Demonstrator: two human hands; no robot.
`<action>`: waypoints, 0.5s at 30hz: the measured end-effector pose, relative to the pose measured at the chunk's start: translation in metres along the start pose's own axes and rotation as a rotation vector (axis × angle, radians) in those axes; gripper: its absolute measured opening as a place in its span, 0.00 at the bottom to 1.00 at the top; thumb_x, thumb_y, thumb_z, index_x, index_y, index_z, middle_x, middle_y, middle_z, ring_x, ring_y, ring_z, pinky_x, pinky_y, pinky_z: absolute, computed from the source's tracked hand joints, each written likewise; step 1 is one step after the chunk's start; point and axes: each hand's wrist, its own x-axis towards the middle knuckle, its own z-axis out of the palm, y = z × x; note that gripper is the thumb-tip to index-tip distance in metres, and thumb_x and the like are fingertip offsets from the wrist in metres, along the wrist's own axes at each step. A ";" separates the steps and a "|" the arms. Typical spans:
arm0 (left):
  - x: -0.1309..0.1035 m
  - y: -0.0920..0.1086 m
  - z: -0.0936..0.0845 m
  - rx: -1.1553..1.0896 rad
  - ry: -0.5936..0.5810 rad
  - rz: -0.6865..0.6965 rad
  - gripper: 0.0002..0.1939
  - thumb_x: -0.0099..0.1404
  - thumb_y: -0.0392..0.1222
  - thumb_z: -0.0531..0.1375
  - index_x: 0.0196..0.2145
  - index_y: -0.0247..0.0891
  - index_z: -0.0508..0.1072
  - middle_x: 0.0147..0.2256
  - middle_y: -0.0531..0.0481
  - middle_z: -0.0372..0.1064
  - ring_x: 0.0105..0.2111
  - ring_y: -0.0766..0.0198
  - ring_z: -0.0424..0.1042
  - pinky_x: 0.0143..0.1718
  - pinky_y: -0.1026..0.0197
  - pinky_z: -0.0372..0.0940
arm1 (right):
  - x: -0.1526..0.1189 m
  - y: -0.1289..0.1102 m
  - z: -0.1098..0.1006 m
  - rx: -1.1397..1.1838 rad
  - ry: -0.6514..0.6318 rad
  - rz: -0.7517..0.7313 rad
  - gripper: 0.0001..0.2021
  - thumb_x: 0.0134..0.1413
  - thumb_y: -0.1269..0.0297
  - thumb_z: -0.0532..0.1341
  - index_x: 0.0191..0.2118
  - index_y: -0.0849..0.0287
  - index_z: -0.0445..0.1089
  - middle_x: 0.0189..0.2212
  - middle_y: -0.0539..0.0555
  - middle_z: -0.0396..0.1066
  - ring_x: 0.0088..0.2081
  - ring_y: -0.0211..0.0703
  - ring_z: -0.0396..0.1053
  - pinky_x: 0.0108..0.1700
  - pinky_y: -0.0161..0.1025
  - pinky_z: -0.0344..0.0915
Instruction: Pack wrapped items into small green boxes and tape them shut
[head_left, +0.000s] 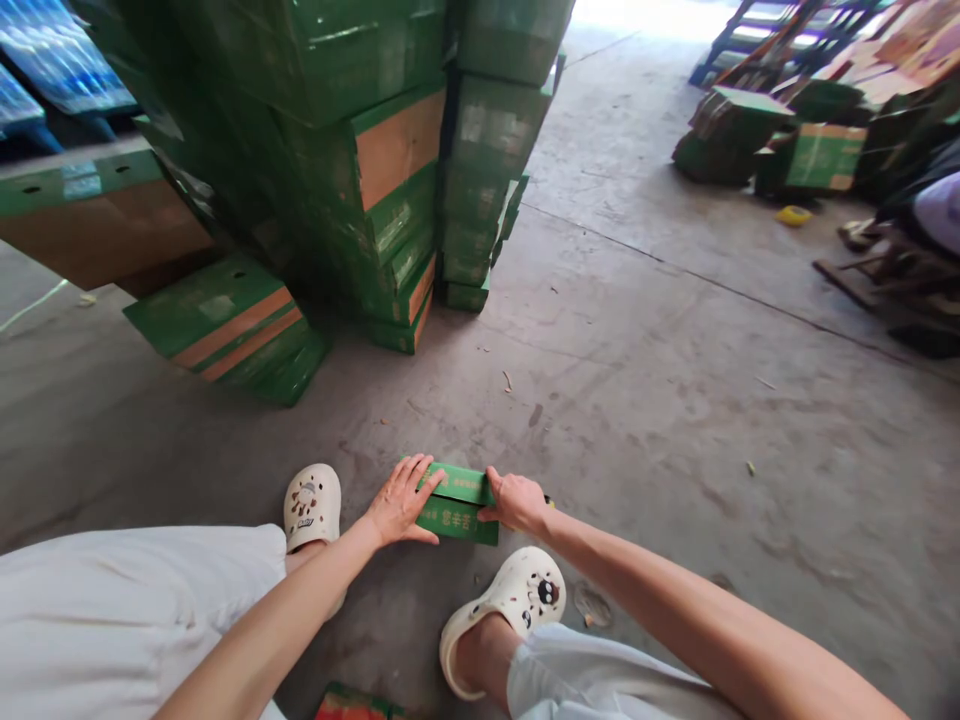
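Note:
A small green cardboard box [459, 512] with pale printed characters lies on the concrete floor between my feet. A dark seam runs along its top. My left hand [401, 503] rests over its left end, fingers spread across the top and thumb stretched along the near side. At the right end, my right hand [517, 502] is closed, its fingertips touching the box. A small dark and yellow bit pokes out behind that hand; what it belongs to is hidden in the fist.
Tall stacks of green cartons [405, 220] stand ahead, with a tilted carton [232, 325] at their left. Cream clogs [313, 505] flank the box. More cartons [825, 155], a yellow object [793, 216] and a partly visible person are at right. A green-red item [356, 703] lies at the bottom edge.

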 end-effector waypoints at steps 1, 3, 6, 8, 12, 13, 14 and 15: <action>0.000 0.000 0.000 -0.002 -0.009 -0.006 0.69 0.46 0.77 0.70 0.74 0.34 0.54 0.71 0.27 0.53 0.72 0.33 0.51 0.71 0.34 0.48 | 0.001 -0.003 -0.001 -0.005 -0.003 0.004 0.30 0.52 0.49 0.75 0.55 0.56 0.67 0.45 0.65 0.81 0.50 0.64 0.79 0.44 0.45 0.70; 0.001 0.001 0.000 0.012 -0.028 -0.033 0.75 0.44 0.77 0.72 0.75 0.30 0.48 0.73 0.24 0.48 0.73 0.33 0.47 0.71 0.36 0.48 | 0.003 -0.004 -0.004 -0.012 -0.007 0.009 0.30 0.51 0.50 0.75 0.55 0.55 0.67 0.45 0.65 0.81 0.51 0.64 0.79 0.45 0.46 0.70; 0.000 0.002 -0.001 0.054 -0.046 -0.082 0.79 0.41 0.71 0.76 0.76 0.29 0.44 0.74 0.22 0.41 0.74 0.30 0.42 0.71 0.35 0.46 | 0.004 -0.002 -0.006 -0.014 -0.009 0.007 0.31 0.51 0.49 0.75 0.56 0.55 0.67 0.45 0.64 0.80 0.51 0.63 0.79 0.45 0.45 0.70; -0.001 0.001 -0.001 0.056 -0.048 -0.081 0.77 0.42 0.69 0.76 0.76 0.30 0.45 0.73 0.22 0.44 0.74 0.30 0.44 0.71 0.34 0.46 | 0.003 0.002 -0.007 -0.014 -0.012 0.003 0.31 0.51 0.48 0.74 0.56 0.54 0.67 0.45 0.64 0.80 0.51 0.62 0.79 0.44 0.44 0.69; -0.002 -0.006 0.002 0.002 -0.023 -0.032 0.70 0.45 0.72 0.74 0.74 0.33 0.53 0.70 0.25 0.54 0.71 0.31 0.52 0.70 0.34 0.49 | 0.000 0.013 -0.010 0.044 -0.052 -0.052 0.30 0.52 0.44 0.72 0.55 0.54 0.69 0.45 0.61 0.80 0.48 0.59 0.79 0.40 0.40 0.67; -0.002 -0.008 0.003 -0.009 -0.014 -0.026 0.70 0.45 0.74 0.74 0.74 0.34 0.55 0.69 0.25 0.55 0.70 0.31 0.53 0.70 0.33 0.50 | -0.001 0.017 -0.011 0.076 -0.061 -0.071 0.29 0.53 0.44 0.71 0.55 0.54 0.69 0.46 0.60 0.80 0.47 0.58 0.79 0.40 0.39 0.67; -0.002 -0.009 0.004 -0.019 -0.006 -0.024 0.70 0.44 0.75 0.73 0.74 0.34 0.56 0.69 0.25 0.56 0.70 0.31 0.54 0.70 0.33 0.51 | -0.002 0.021 -0.014 0.106 -0.062 -0.076 0.27 0.55 0.46 0.70 0.56 0.55 0.70 0.46 0.60 0.80 0.47 0.57 0.79 0.40 0.39 0.67; -0.002 -0.011 0.005 -0.027 0.002 -0.023 0.69 0.44 0.76 0.72 0.73 0.34 0.57 0.69 0.26 0.56 0.70 0.31 0.55 0.70 0.33 0.51 | -0.004 0.027 -0.018 0.128 -0.056 -0.065 0.25 0.56 0.49 0.69 0.56 0.55 0.71 0.47 0.61 0.80 0.47 0.56 0.79 0.41 0.38 0.67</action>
